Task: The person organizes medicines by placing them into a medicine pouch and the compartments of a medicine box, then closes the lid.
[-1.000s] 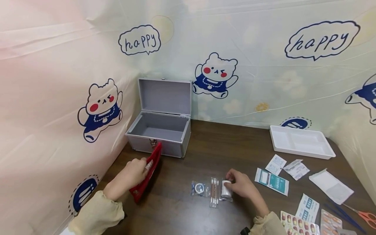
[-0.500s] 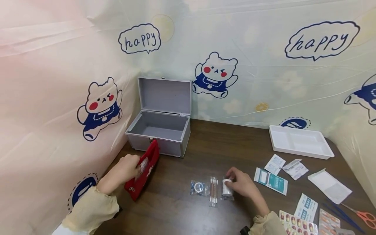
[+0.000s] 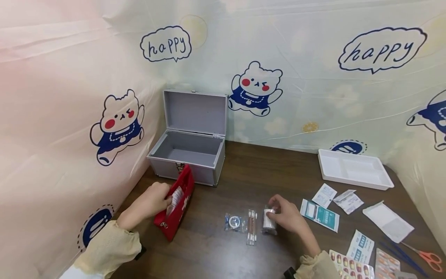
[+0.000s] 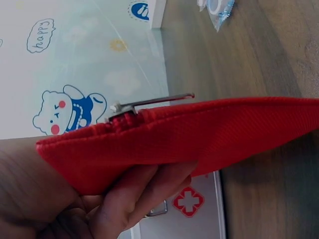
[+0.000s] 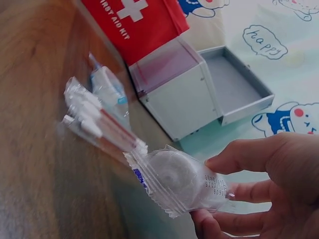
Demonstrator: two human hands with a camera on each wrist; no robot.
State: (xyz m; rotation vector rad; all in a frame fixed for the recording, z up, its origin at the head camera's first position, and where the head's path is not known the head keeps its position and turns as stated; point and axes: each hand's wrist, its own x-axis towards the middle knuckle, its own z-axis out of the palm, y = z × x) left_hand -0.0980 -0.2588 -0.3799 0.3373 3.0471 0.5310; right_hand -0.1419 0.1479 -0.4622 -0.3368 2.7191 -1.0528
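Note:
My left hand [image 3: 155, 199] grips the back edge of a red first aid pouch [image 3: 170, 229], its mouth gaping with white printed paper inside. In the left wrist view the fingers curl under the red fabric [image 4: 219, 132], beside a zipper pull [image 4: 159, 101]. With thumb and fingers, my right hand [image 3: 287, 217] pinches a bandage roll [image 5: 174, 177] in a clear wrapper, close over the table. Left of it lie wrapped cotton swabs [image 3: 251, 228] and a small packet with a white tape roll [image 3: 234, 223].
Behind the pouch stands an open silver case [image 3: 205, 176], lid up. To the right are a white tray [image 3: 355, 182], several packets, including a teal one [image 3: 324, 217], capsule blisters [image 3: 352, 267], blue tweezers [image 3: 404, 254] and orange-handled scissors [image 3: 430, 257]. A printed curtain encloses the table.
The left hand has drawn the pouch left, then a little back right, turning it so its mouth and white cross show more. The bandage roll has shifted slightly in the right hand's fingers.

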